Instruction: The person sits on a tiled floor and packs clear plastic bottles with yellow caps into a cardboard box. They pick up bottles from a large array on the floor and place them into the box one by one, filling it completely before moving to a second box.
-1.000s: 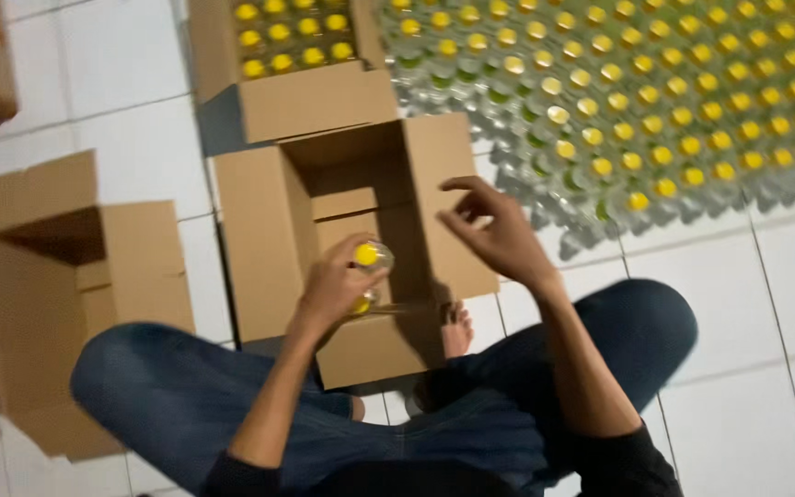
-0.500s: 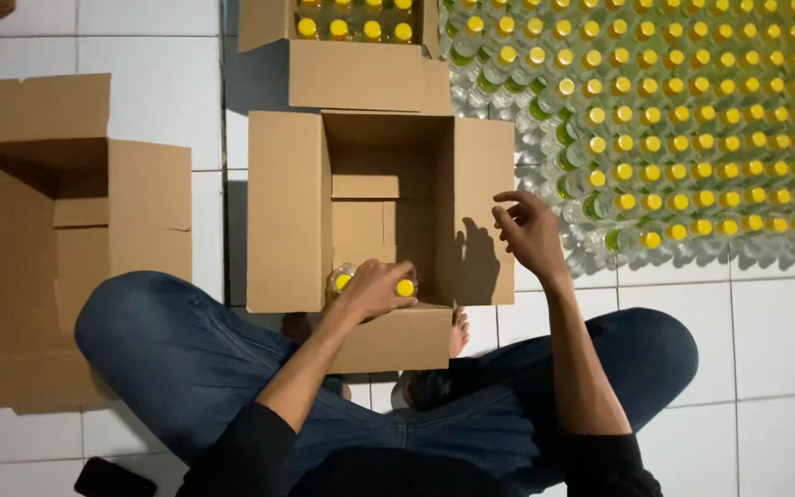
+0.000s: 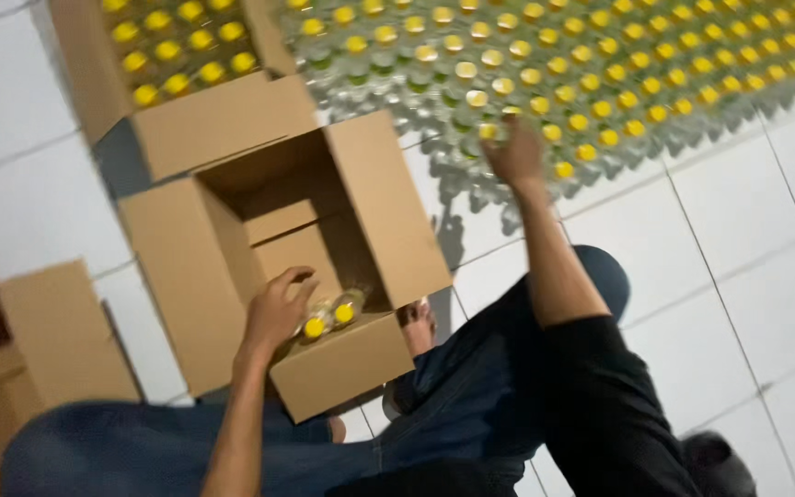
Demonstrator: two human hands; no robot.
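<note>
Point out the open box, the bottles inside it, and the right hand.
open box (image 3: 388,212), head view, on its right flap.
bottles (image 3: 328,317), head view, on the yellow caps.
right hand (image 3: 512,152), head view, on the back of the hand.

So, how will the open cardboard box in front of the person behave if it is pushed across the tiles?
The open cardboard box probably slides easily: the tile floor looks smooth. It seems light, holding only two yellow-capped bottles near the left hand. Its spread flaps look floppy and may bend if pushed there.
</note>
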